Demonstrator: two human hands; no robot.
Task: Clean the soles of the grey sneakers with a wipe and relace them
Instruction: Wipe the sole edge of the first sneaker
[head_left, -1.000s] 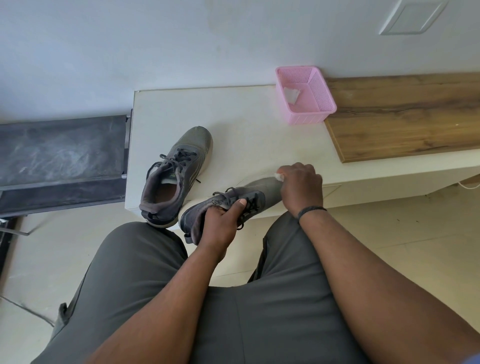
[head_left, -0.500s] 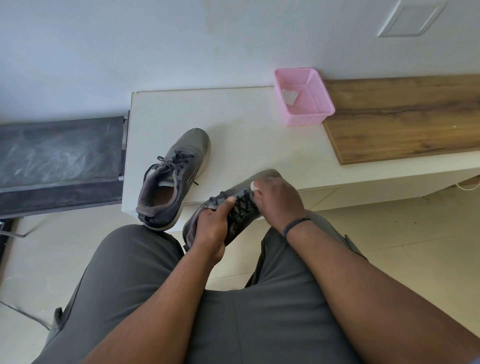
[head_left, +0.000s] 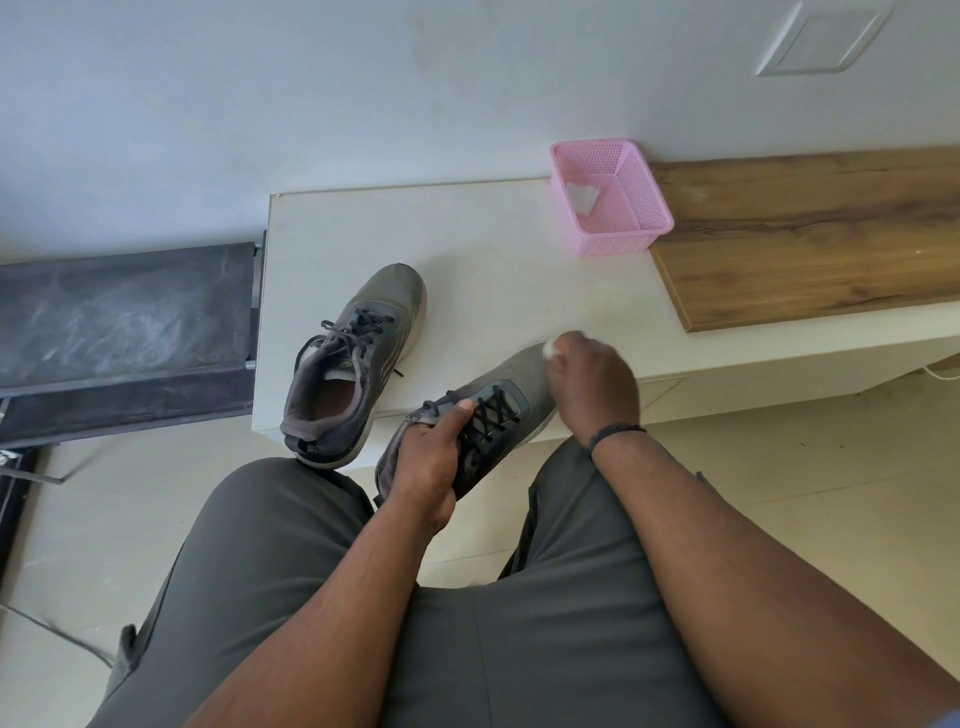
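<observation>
I hold one grey sneaker (head_left: 506, 395) with black laces above my lap, toe pointing away. My left hand (head_left: 428, 465) grips it around the collar and tongue, thumb on the laces. My right hand (head_left: 592, 384) pinches a small white wipe (head_left: 549, 349) against the sneaker's toe edge. The second grey sneaker (head_left: 358, 358) stands upright on the white table (head_left: 493, 280), its heel at the table's front edge, laces loose.
A pink mesh basket (head_left: 618, 244) with a crumpled white wipe (head_left: 583, 196) inside stands at the table's back, beside a wooden board (head_left: 810, 234). A dark grey bench (head_left: 124, 322) lies left of the table. My grey-trousered legs fill the foreground.
My right hand with the wipe slid from the sneaker's lace area forward to the toe edge. My left hand keeps its grip on the shoe.
</observation>
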